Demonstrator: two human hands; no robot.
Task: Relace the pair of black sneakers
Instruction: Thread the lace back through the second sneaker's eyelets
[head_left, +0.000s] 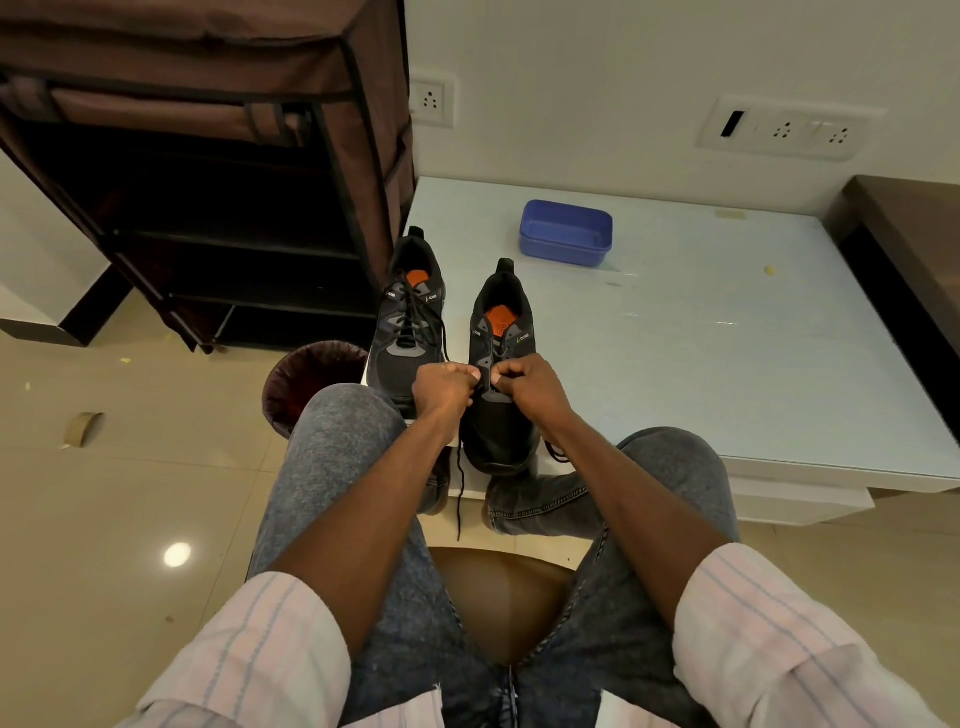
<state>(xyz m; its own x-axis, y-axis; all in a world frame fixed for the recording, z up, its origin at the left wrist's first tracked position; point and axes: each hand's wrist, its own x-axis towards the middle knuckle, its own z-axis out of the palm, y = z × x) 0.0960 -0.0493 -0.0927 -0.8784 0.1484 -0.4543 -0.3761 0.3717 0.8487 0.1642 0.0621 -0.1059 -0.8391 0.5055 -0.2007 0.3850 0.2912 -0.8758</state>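
Observation:
Two black sneakers with orange insoles stand on a low white table (727, 364), toes toward me. The left sneaker (410, 317) is laced, its lace loose across the tongue. The right sneaker (501, 415) sits at the table's front edge with its upper eyelets bare. My left hand (444, 387) and my right hand (524, 382) meet over its lower eyelets, each pinching the black lace (460, 493). One lace end dangles below the table edge between my knees; another loops at the sneaker's right side.
A blue plastic tub (566, 233) stands further back on the table. A brown fabric shoe rack (234, 208) is at the left, a dark waste bin (311, 379) beside my left knee. A roll of tape (83, 428) lies on the tiled floor.

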